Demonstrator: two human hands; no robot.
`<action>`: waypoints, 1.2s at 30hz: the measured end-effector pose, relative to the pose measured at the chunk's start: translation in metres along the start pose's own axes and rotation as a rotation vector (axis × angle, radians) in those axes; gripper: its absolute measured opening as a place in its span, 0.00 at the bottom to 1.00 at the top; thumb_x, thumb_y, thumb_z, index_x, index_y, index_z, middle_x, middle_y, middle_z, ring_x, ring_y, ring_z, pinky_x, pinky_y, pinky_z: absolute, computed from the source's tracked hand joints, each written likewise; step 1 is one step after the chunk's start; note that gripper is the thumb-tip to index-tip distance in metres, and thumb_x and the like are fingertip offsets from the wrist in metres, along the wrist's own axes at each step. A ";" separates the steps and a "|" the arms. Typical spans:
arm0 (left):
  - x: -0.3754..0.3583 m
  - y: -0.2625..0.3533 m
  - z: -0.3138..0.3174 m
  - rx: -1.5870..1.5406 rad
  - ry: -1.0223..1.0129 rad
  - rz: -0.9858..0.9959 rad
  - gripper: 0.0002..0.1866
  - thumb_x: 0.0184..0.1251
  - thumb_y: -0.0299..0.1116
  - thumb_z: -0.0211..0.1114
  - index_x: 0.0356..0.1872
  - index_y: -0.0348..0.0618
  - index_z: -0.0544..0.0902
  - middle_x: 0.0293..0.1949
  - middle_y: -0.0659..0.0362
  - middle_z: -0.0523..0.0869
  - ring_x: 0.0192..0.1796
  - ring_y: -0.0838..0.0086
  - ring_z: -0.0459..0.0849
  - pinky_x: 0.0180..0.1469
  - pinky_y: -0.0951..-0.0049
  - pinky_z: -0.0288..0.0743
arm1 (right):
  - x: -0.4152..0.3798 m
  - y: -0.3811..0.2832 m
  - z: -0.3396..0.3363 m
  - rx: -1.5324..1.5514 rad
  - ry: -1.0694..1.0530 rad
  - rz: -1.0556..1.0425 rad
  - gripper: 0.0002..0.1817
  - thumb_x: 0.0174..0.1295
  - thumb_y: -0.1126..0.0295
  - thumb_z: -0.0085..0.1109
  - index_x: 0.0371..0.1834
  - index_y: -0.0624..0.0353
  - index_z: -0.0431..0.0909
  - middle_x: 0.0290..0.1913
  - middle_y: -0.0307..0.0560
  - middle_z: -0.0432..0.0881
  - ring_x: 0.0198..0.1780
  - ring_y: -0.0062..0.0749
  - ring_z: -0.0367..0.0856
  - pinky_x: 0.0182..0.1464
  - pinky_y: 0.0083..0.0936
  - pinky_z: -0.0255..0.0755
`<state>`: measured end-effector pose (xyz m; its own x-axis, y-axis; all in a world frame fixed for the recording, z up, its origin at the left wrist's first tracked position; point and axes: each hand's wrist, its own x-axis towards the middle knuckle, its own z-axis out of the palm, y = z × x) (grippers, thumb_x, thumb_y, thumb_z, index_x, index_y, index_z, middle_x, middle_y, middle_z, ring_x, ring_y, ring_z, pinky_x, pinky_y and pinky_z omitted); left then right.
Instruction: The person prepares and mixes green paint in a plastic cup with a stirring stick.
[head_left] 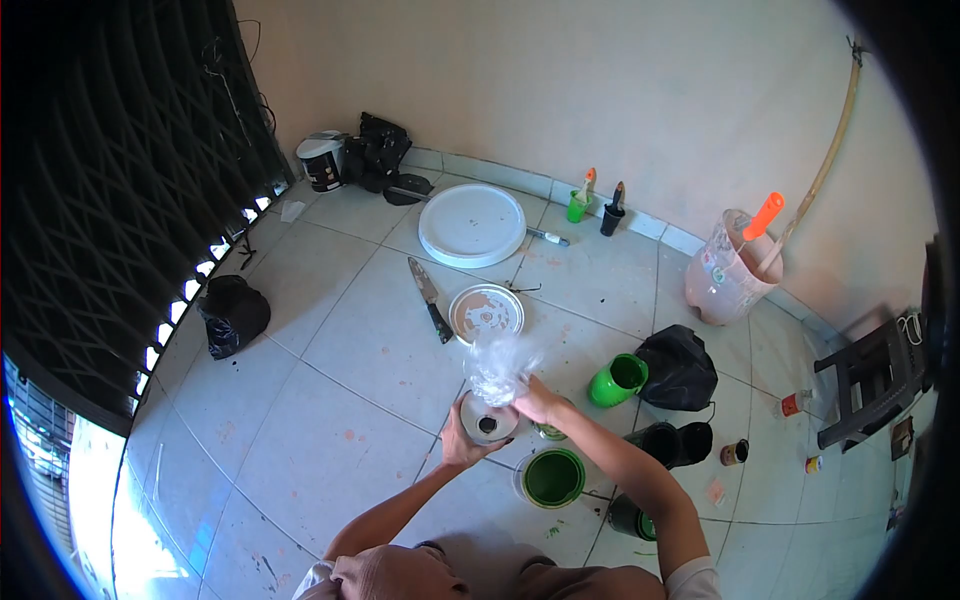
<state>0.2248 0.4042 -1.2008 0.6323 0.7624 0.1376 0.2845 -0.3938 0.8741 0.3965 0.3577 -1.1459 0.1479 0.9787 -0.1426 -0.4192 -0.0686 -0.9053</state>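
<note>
My left hand [459,444] is wrapped round a pale round container [497,412] with a small dark opening in its top. My right hand [538,401] grips a crumpled clear plastic bag [497,366], blurred by motion, just above that container. Under my right forearm stands a tub of green paint [553,477], with another small green-rimmed container [549,432] partly hidden beside it. A round metal lid [487,312] with worn paint lies ahead of my hands, and a black-handled knife [430,300] rests to its left.
A white bucket lid [471,225] lies farther off. Two brushes in small cups [579,204] stand by the wall. To the right are a bright green container [618,380], black-bagged items [678,367], a pink-stained bucket [733,268] and a dark stool [870,380]. A black bag [235,314] sits left.
</note>
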 end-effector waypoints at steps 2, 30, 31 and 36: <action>-0.003 -0.003 -0.002 0.025 -0.032 0.022 0.60 0.30 0.55 0.84 0.65 0.42 0.58 0.56 0.45 0.77 0.56 0.51 0.81 0.55 0.55 0.77 | -0.006 -0.027 0.006 -0.399 0.011 0.159 0.16 0.68 0.59 0.56 0.46 0.61 0.79 0.38 0.42 0.82 0.41 0.22 0.78 0.41 0.26 0.74; -0.011 0.008 -0.001 -0.011 0.038 0.014 0.58 0.31 0.52 0.85 0.65 0.41 0.60 0.55 0.47 0.78 0.55 0.54 0.81 0.54 0.58 0.78 | -0.044 -0.038 -0.030 -1.673 0.446 -0.210 0.05 0.46 0.71 0.61 0.25 0.61 0.80 0.31 0.52 0.84 0.33 0.50 0.84 0.36 0.42 0.78; -0.016 0.006 -0.001 -0.013 0.059 0.033 0.58 0.31 0.52 0.85 0.65 0.41 0.60 0.55 0.48 0.78 0.55 0.55 0.81 0.54 0.58 0.78 | -0.038 -0.028 -0.033 -1.699 0.427 -0.161 0.06 0.46 0.71 0.62 0.26 0.61 0.80 0.31 0.53 0.84 0.33 0.50 0.84 0.36 0.42 0.79; -0.040 -0.004 -0.015 -0.064 0.091 0.025 0.59 0.30 0.49 0.85 0.66 0.41 0.60 0.57 0.48 0.78 0.57 0.55 0.81 0.55 0.58 0.78 | -0.003 0.008 -0.025 -1.617 0.334 0.053 0.11 0.48 0.67 0.65 0.32 0.62 0.81 0.34 0.59 0.84 0.35 0.53 0.85 0.39 0.42 0.80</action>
<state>0.1878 0.3829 -1.2026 0.5696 0.7974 0.1995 0.2208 -0.3822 0.8973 0.4148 0.3491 -1.1620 0.4288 0.9010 -0.0654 0.8465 -0.4260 -0.3194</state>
